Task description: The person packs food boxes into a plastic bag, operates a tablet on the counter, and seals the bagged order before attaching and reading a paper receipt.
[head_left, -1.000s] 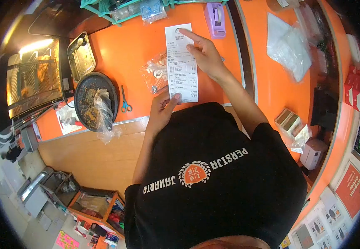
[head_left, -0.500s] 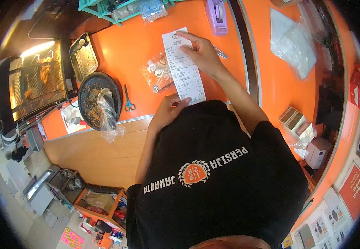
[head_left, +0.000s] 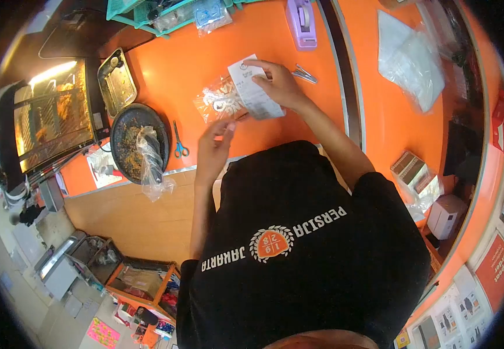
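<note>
A white printed receipt (head_left: 245,87) is pinched near its top by my right hand (head_left: 282,87); its lower end curls up and away from me. My left hand (head_left: 216,148) is just below and left of the receipt, apart from it, fingers bent and loosely spread with nothing visible in them. Behind the receipt, a clear plastic bag with white print (head_left: 220,100) lies on the orange counter (head_left: 176,64), partly covered. To the left are scissors with blue handles (head_left: 181,145).
A round dark stone dish (head_left: 125,136) with crumbs holds a plastic-wrapped dark object (head_left: 149,154). Beyond it stand a metal tray (head_left: 117,87) and a lit display case (head_left: 51,116). A purple tape dispenser (head_left: 302,26), metal tongs (head_left: 304,74) and a teal basket (head_left: 147,23) are at the back.
My left hand has let go of the receipt's lower end and moved left. The receipt, flat and stretched before, now curls in my right hand, which has moved slightly toward me.
</note>
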Demonstrator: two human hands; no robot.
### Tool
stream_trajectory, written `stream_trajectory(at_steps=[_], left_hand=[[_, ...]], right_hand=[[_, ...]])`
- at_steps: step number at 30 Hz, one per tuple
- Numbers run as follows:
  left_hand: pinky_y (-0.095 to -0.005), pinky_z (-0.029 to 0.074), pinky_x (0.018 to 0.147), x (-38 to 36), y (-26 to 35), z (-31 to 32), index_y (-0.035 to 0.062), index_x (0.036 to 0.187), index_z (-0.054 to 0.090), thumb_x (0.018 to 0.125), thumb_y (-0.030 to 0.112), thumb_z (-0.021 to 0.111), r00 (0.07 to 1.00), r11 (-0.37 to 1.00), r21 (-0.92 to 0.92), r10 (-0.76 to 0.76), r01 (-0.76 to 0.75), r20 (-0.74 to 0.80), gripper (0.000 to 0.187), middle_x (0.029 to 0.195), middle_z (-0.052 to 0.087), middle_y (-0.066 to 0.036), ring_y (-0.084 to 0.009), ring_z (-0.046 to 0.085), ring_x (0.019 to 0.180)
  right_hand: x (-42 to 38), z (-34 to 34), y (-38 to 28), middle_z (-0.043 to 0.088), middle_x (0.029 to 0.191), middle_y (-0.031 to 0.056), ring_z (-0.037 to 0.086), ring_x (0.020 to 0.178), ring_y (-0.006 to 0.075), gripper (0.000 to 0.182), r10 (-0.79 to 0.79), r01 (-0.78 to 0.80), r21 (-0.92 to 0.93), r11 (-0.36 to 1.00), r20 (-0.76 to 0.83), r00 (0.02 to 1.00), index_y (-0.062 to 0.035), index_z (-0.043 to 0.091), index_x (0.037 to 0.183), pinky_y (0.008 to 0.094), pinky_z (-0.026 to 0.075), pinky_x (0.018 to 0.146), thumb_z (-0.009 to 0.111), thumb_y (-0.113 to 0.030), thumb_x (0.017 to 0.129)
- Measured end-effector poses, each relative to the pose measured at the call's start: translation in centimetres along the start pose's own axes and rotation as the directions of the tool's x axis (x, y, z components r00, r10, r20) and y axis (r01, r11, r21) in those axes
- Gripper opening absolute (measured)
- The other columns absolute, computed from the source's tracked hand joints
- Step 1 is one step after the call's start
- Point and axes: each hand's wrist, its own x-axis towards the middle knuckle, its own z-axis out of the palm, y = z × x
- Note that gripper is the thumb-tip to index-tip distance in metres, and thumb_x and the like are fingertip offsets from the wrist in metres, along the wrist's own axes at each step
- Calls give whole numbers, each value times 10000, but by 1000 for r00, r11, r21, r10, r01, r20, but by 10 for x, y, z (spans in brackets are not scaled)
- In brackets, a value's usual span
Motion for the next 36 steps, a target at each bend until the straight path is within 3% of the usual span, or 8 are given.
stream_trajectory(at_steps=[2, 6, 10, 12, 19, 25, 31, 36], left_hand=[[-257, 498, 548, 8, 23, -5, -36, 1044, 724, 1015, 311, 695, 938, 957, -290, -87, -16, -337, 349, 961, 718, -96, -127, 668, 759], [-233, 456, 475, 32, 21, -2, -27, 1029, 716, 993, 296, 727, 874, 931, -362, -216, 50, -436, 325, 920, 696, -78, -95, 636, 665], [-234, 388, 424, 55, 13, 6, -24, 1021, 706, 974, 243, 749, 884, 962, -275, -131, 4, -448, 275, 734, 631, -27, -64, 521, 508], [-233, 363, 437, 58, 21, 12, -26, 1033, 712, 982, 212, 736, 906, 888, -461, -186, -11, -381, 245, 662, 598, 0, -50, 487, 503], [-224, 364, 442, 60, 0, 19, 13, 1069, 734, 985, 165, 723, 945, 917, -397, -102, -32, -310, 174, 658, 586, 21, -39, 476, 500], [-239, 395, 433, 63, 4, 17, -7, 1048, 715, 970, 101, 727, 947, 957, -241, 80, -160, -311, 134, 706, 632, -16, -53, 519, 522], [-235, 414, 431, 58, 7, 7, -3, 1038, 707, 980, 89, 709, 956, 907, -421, -120, -5, -269, 109, 714, 643, -30, -74, 546, 521], [-213, 372, 420, 63, -4, 6, 18, 1057, 701, 1010, 191, 695, 961, 743, -667, -220, 52, -169, 179, 689, 633, -35, -81, 554, 516]], right_hand=[[-5, -6, -11, 754, 1156, 160, 740, 1008, 229, 328, -3, 3, -5, 1000, 38, 999, -29, 709, 1259, 358, 569, 914, 650, -35, 936], [-16, -12, -13, 773, 1098, 123, 740, 972, 196, 178, 17, -14, -33, 999, 96, 995, -29, 764, 1086, 340, 575, 866, 673, -80, 942], [-33, -13, -14, 767, 1014, 90, 713, 916, 153, 177, 5, -2, -36, 999, 88, 996, -40, 756, 1099, 294, 542, 795, 664, -98, 959], [-41, -15, -16, 765, 1019, 86, 697, 908, 144, 169, 7, -8, 12, 1000, 121, 993, -53, 760, 1092, 302, 535, 806, 674, -92, 953], [-47, -14, -4, 738, 1038, 73, 676, 979, 144, 173, 46, -59, 83, 995, 154, 987, -34, 729, 1016, 322, 525, 846, 649, -183, 985], [-22, 29, -14, 739, 1093, 155, 668, 1074, 325, 285, -288, 267, -413, 871, 12, 958, -38, 737, 965, 386, 522, 879, 714, -322, 959], [-15, 34, -28, 744, 840, 102, 675, 1035, 271, 371, -15, 20, -165, 986, 27, 1000, -40, 771, 964, 459, 442, 974, 718, -407, 952], [-12, 42, 19, 726, 1024, 174, 640, 1125, 308, 336, -142, 122, -218, 968, -79, 987, -29, 764, 1031, 460, 464, 982, 726, -354, 954]])
